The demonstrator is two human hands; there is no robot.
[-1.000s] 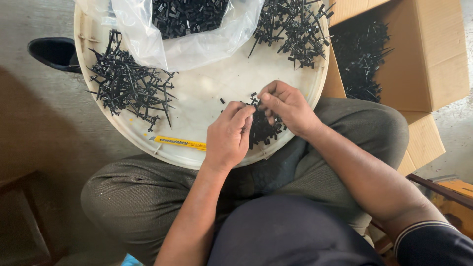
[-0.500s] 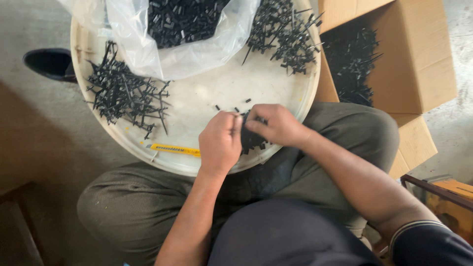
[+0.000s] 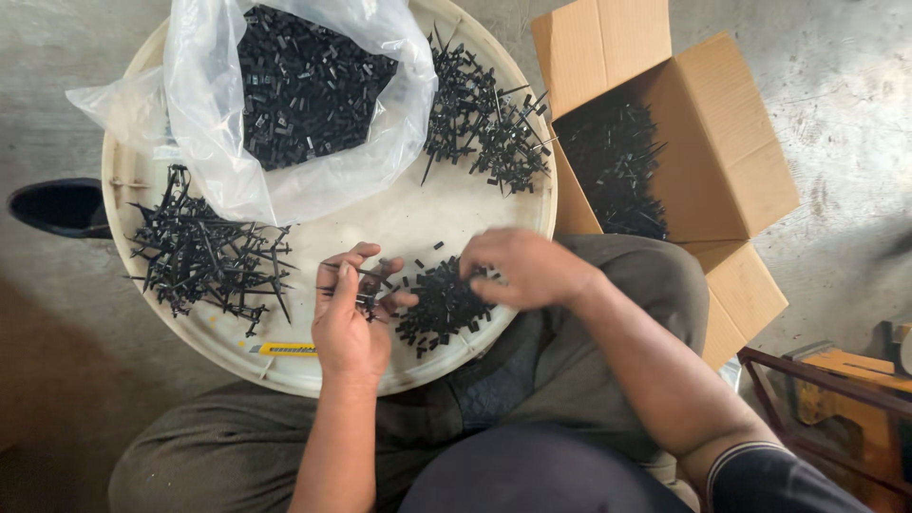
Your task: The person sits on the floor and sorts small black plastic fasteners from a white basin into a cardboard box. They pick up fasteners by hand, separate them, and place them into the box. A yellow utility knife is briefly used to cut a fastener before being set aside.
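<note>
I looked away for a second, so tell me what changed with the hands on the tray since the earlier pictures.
The hands have parted. The right hand moved right onto the heap of small black pieces; the left hand keeps a black spiked part in its fingers. The bag, the spiked piles, the yellow tool and the box stayed as they were.

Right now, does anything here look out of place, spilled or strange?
Nothing looks damaged. A few small black pieces lie scattered on the round tray, apart from the main pile between the left hand and the right hand. A yellow utility knife lies loose near the tray's rim.
</note>
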